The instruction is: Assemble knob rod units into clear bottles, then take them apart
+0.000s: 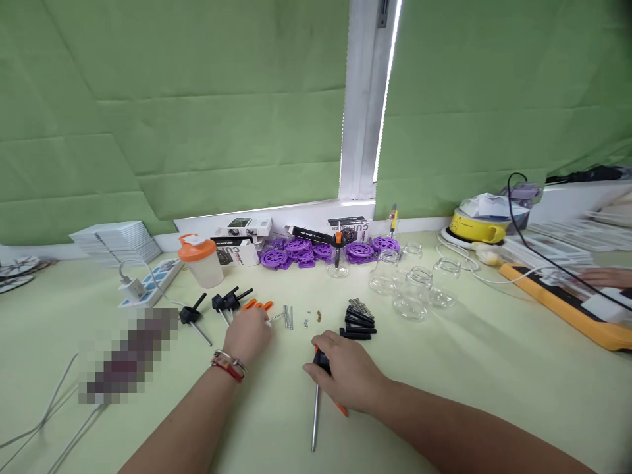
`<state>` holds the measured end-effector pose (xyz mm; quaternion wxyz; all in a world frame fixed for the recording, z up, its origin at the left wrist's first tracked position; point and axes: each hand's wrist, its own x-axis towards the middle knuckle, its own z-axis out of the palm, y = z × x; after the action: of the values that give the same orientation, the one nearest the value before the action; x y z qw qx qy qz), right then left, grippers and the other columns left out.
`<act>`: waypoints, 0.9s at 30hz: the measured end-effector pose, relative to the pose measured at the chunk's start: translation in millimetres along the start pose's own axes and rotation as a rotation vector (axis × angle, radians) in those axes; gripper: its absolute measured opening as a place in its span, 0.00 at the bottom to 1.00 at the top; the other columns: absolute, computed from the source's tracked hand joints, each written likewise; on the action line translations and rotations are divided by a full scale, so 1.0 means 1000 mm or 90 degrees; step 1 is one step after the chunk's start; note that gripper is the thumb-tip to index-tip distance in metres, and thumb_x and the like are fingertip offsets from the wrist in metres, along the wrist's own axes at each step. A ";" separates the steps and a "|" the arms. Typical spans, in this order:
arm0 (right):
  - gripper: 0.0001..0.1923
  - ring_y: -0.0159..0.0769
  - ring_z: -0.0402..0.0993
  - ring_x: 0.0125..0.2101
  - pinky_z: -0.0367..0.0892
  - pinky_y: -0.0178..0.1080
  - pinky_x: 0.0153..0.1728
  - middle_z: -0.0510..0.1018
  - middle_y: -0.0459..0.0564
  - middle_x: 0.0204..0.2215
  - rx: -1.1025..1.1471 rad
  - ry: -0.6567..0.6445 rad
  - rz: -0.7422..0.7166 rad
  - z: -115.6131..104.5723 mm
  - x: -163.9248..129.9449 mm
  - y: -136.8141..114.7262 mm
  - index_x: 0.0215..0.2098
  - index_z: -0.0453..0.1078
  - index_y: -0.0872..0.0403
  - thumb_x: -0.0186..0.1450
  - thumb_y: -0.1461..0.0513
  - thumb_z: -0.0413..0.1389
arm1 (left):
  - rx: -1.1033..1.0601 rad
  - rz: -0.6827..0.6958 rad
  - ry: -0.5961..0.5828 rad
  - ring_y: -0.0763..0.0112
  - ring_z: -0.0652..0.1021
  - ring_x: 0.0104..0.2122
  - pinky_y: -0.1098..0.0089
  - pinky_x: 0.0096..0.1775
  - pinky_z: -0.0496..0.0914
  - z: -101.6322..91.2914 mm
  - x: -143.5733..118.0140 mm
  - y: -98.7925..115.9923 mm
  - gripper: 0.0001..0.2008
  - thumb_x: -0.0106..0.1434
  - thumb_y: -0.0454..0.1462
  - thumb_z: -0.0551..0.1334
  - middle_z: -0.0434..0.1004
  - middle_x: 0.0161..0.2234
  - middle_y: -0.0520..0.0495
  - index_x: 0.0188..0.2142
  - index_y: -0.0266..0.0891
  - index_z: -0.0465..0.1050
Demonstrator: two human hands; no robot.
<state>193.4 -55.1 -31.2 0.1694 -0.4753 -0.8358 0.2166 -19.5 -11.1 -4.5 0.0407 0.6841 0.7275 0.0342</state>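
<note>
My right hand [350, 372] is closed round a black piece with a long metal shaft [315, 418] that points toward me; orange ends show beside its fingers. My left hand [249, 339] rests on the table by several orange pieces [266, 305], fingers bent and largely hidden. A thin metal pin [276, 316] sticks out at its fingertips; I cannot make out the grip. Just right of it lie metal screws [286, 316] and tiny nuts [306, 322]. Black handles [358, 322] and a cluster of small springs or threaded bits [361, 307] lie beyond my right hand.
Black parts with shafts [230, 301] lie left. Behind stand an orange-lidded shaker [200, 260], purple wheel-like parts [299, 251], boxes [241, 253] and glass jars [417, 289]. A power strip [153, 283] is at left, an orange-edged case [557, 306] at right, near another person's hand [609, 277].
</note>
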 end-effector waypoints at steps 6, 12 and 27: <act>0.19 0.40 0.70 0.36 0.59 0.38 0.34 0.72 0.52 0.37 0.033 -0.005 0.011 0.000 -0.001 0.004 0.46 0.67 0.54 0.63 0.51 0.51 | 0.058 -0.002 0.013 0.55 0.78 0.35 0.64 0.33 0.67 0.024 0.005 0.025 0.13 0.57 0.33 0.52 0.78 0.35 0.34 0.33 0.34 0.75; 0.19 0.40 0.70 0.36 0.60 0.37 0.34 0.72 0.52 0.37 0.038 -0.008 0.006 0.000 -0.001 0.005 0.46 0.68 0.53 0.63 0.51 0.51 | 0.086 0.005 0.026 0.52 0.78 0.35 0.62 0.32 0.67 0.024 0.005 0.026 0.15 0.57 0.33 0.50 0.78 0.34 0.33 0.33 0.34 0.76; 0.23 0.39 0.70 0.38 0.64 0.38 0.37 0.74 0.50 0.39 0.227 0.008 0.062 0.003 0.000 0.019 0.46 0.67 0.53 0.55 0.51 0.60 | 0.125 0.101 0.062 0.54 0.77 0.37 0.62 0.34 0.67 0.026 0.005 0.031 0.16 0.58 0.29 0.49 0.75 0.39 0.34 0.39 0.30 0.74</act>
<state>206.1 -47.0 -43.5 0.2456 -0.4791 -0.7592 0.3658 13.8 -4.7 -26.8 -0.0649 0.7375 0.6722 -0.0008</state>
